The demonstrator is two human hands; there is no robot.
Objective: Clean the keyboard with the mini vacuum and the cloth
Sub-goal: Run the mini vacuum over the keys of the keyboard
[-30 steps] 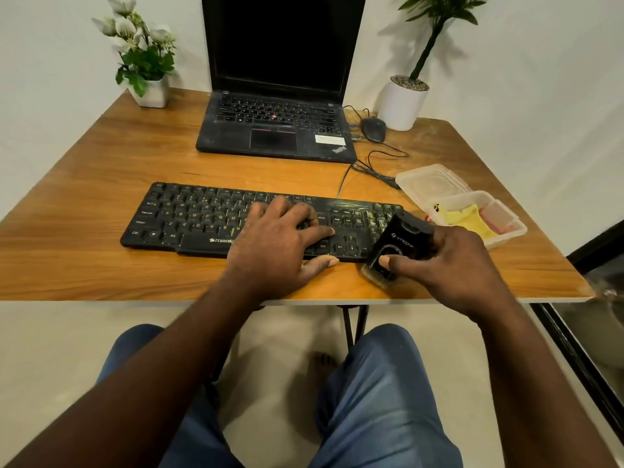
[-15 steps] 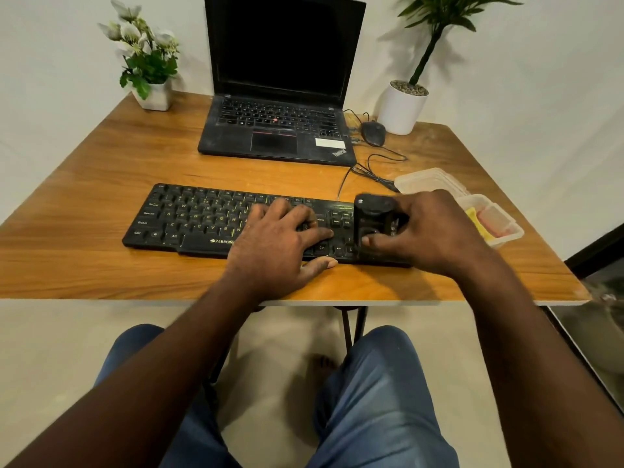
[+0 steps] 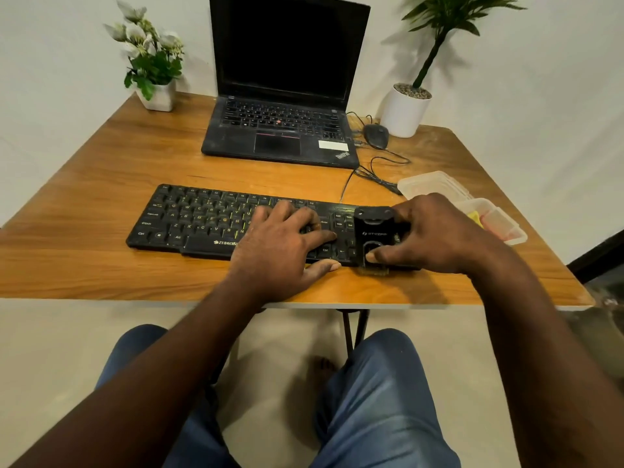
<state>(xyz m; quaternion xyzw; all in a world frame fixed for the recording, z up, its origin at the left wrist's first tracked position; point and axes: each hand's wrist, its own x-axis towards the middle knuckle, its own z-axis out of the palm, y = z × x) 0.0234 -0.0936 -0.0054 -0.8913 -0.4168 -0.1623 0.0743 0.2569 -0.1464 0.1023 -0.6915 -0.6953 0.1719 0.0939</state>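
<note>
Black keyboard [image 3: 202, 221] lying flat near the front edge of a wooden table [image 3: 101, 184], long side running left to right. On its right end, a small black mini vacuum [image 3: 374, 231], set on the keys with its near end reaching the keyboard's front edge. Right hand [image 3: 439, 234] wrapped round the vacuum from the right, fingers curled over its far side, thumb pressed on its near face. Left hand [image 3: 280, 244] spread palm-down over the keys right of the middle, fingers straight and relaxed, thumb lying on the table just in front of the keyboard, gripping nothing.

Just right of the right hand, a clear plastic container [image 3: 516, 231] with a yellow cloth [image 3: 474, 216] inside, partly hidden by the hand. A clear lid [image 3: 429, 184] beside it on the far side. Farther back, an open black laptop [image 3: 287, 96] with a dark screen. At its right, a black mouse [image 3: 375, 135], cable trailing toward the keyboard. White pot of white flowers [image 3: 152, 62] at the far left corner. White pot with a green plant [image 3: 408, 106] at the far right. Below the table edge, knees in blue jeans [image 3: 381, 400].
</note>
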